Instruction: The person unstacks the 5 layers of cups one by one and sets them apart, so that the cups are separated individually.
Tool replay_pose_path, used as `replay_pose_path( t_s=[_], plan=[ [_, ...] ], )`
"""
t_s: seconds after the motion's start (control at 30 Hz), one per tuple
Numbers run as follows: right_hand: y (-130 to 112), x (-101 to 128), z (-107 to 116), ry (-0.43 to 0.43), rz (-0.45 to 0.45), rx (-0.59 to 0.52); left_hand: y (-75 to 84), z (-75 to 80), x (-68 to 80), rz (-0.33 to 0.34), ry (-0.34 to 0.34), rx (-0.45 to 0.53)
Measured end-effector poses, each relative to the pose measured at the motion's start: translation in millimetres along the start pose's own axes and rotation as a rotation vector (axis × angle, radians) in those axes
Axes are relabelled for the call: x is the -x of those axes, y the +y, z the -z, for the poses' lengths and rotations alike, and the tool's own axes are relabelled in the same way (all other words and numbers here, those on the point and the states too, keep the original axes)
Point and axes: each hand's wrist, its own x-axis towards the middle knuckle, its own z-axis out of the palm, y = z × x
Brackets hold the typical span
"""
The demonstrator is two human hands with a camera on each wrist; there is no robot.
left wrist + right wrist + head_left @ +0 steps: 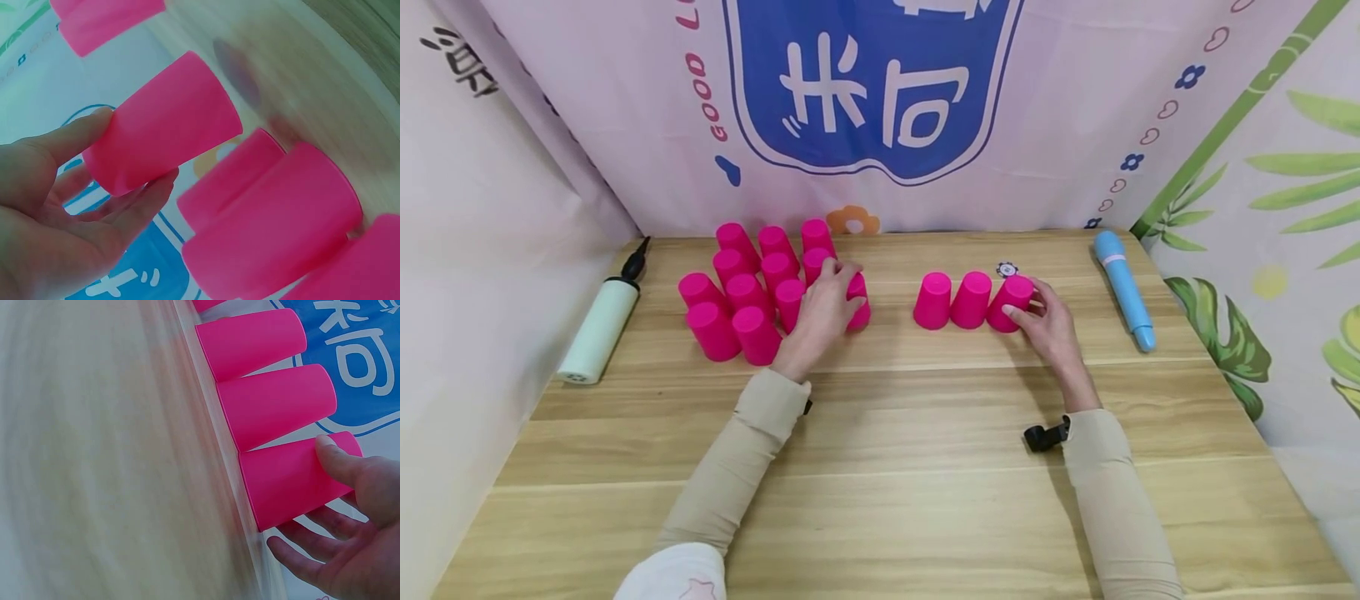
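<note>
The right hand (1048, 321) has the end cup (1011, 303) of a short row of three upside-down pink cups, thumb on the near side and fingers curved loosely round the far side, so it holds the cup without squeezing. That cup stands mouth down on the bench (895, 467), long axis upright and tilted a little to the right, touching the middle cup (972, 299), which touches the left cup (933, 300).

Over on the left, the left hand (823, 312) grips a lone cup (857, 302) at the right edge of the cluster of pink cups (745, 283) (all inverted, packed side by side). From the head view most of that cup is hidden behind the fingers; the left wrist view shows thumb and fingers round it, with the bench behind it blurred.

A white hand pump (601, 325) lies near the left edge, a blue tube (1123, 287) near the right, and a small patterned disc (1007, 269) just behind the row
</note>
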Motion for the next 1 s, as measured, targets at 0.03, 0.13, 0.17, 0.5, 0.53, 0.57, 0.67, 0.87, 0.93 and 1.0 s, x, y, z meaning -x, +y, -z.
replay_pose_path(
  t_s=[0.03, 0.13, 0.17, 0.5, 0.53, 0.57, 0.67, 0.87, 0.93, 1.0],
  plan=[
    [0.6, -0.2, 0.0, -0.001, 0.001, 0.0, -1.7, 0.3, 0.1, 0.007, -0.006, -0.006],
    [1.8, -0.7, -0.4, -0.004, -0.002, 0.005, -5.8, 0.2, 0.2, 0.026, -0.024, -0.022],
    [2.1, -0.9, -0.4, -0.004, -0.002, 0.006, -7.1, 0.0, 0.2, 0.029, -0.027, -0.027],
    [2.1, -1.9, -0.5, -0.002, -0.005, 0.001, -15.9, -1.1, -1.5, 0.012, -0.021, -0.057],
    [2.0, -1.9, -0.4, -0.002, -0.006, 0.001, -16.4, -0.8, -1.7, 0.011, -0.019, -0.061],
    [2.2, -2.1, -0.3, -0.002, -0.008, 0.0, -16.9, -0.6, -2.0, 0.01, -0.018, -0.066],
    [1.6, -1.9, 0.5, -0.003, -0.01, -0.004, -18.2, 0.4, -2.7, 0.006, -0.017, -0.071],
    [0.9, -0.8, 0.7, -0.002, -0.006, -0.002, -18.6, 2.4, -2.9, 0.005, -0.026, -0.084],
    [0.3, -0.3, 0.7, -0.002, -0.005, -0.003, -17.5, 3.0, -1.3, 0.001, -0.02, -0.09],
    [-0.1, -0.3, 0.7, -0.004, -0.006, -0.004, -14.1, 4.4, 1.6, -0.027, 0.007, -0.1]
  ],
)
